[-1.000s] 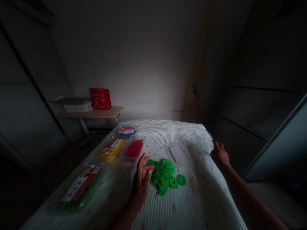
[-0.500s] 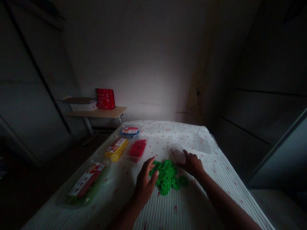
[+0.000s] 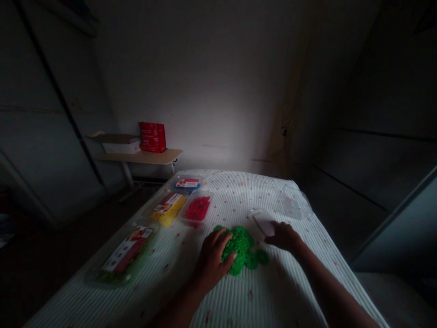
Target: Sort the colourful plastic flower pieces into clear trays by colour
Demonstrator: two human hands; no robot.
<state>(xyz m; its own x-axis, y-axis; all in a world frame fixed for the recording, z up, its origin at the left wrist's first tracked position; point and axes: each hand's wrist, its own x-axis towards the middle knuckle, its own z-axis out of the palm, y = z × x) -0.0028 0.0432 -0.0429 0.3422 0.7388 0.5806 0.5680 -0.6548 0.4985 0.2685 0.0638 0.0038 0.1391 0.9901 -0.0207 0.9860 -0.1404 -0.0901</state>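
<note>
A heap of green toothed plastic discs (image 3: 244, 249) lies in the middle of a white ribbed cloth with red specks (image 3: 239, 291). My left hand (image 3: 214, 258) lies on the heap's left side, its fingers curled over the discs. My right hand (image 3: 283, 237) sits just right of the heap, fingers bent down onto the near edge of a clear plastic lid with a white card (image 3: 263, 223). The room is dim, so whether the fingers actually pinch the lid is hard to make out.
On the left of the cloth lie a clear box of green pieces with a red label (image 3: 124, 253), a yellow box (image 3: 168, 207), an uncovered red box (image 3: 197, 208) and a blue box (image 3: 186, 183). A clear empty tub (image 3: 295, 202) rests at the far right. A side table (image 3: 143, 157) stands beyond.
My right hand came in from the cloth's right edge to the clear lid beside the heap. My left hand slid onto the green discs and curled over them.
</note>
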